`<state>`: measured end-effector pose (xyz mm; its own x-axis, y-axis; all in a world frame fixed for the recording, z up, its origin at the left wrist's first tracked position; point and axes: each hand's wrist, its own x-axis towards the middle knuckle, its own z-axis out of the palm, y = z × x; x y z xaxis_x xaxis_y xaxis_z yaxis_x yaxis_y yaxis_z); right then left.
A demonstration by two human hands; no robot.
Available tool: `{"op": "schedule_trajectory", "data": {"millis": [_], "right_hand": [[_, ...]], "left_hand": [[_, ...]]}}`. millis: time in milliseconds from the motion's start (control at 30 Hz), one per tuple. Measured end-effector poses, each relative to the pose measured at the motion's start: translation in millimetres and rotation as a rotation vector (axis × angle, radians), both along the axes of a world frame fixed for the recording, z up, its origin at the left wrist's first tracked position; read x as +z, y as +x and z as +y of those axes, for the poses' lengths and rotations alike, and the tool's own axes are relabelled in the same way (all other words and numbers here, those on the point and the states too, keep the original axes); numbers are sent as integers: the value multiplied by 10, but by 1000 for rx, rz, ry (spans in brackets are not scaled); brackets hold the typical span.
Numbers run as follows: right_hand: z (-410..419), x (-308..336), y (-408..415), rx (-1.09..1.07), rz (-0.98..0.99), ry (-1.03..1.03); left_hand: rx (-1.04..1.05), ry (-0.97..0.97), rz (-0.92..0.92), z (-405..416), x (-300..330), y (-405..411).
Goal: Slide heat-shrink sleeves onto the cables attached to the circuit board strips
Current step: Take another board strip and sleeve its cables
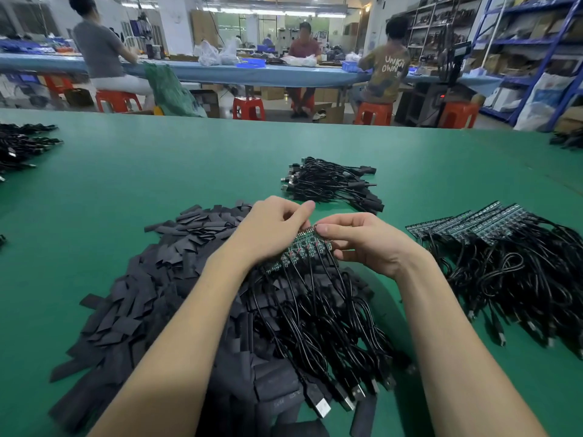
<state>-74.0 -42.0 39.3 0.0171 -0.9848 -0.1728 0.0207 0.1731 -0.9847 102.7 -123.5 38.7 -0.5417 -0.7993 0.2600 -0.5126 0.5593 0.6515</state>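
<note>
A green circuit board strip [298, 249] is held over the table's middle between both hands. My left hand [268, 230] grips its left side with curled fingers. My right hand [362, 242] pinches its far right end with thumb and fingers. Several black USB cables [318, 313] hang from the strip toward me, their plugs lying near the front edge. A big heap of flat black heat-shrink sleeves [157, 279] lies under and left of my hands. I cannot tell whether a sleeve sits on any of these cables.
A stack of further board strips with cables [492, 247] lies at the right. A bundle of black cables [331, 184] sits just beyond my hands, more cables [22, 146] at the far left. The green table [157, 171] ends ahead; people sit on red stools at a bench behind.
</note>
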Motion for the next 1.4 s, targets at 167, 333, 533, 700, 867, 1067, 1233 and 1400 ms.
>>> {"op": "schedule_trajectory", "data": {"millis": [167,333,533,700,867,1067,1233,1400], "right_hand": [[-43,-17,42,0,-70,1],[-51,-27,34,-10,-181,6],[-49,-32,96,-35,-286,37],[-46,-54,126,-48,-344,68],[-35,-51,165,-51,-369,97],[-31,-75,185,-38,-428,94],[-3,-67,87,-19,-312,89],[-23,25,-13,-157,-261,59]], "left_hand": [[244,-193,-1,124,-69,-163],[248,-293,83,174,-67,-199],[217,-308,135,169,-80,-180],[181,-285,169,161,-91,-162],[158,-230,228,161,-101,-148],[131,-161,291,144,-121,-153],[130,-77,230,86,-109,-110],[96,-66,210,81,-61,-98]]}}
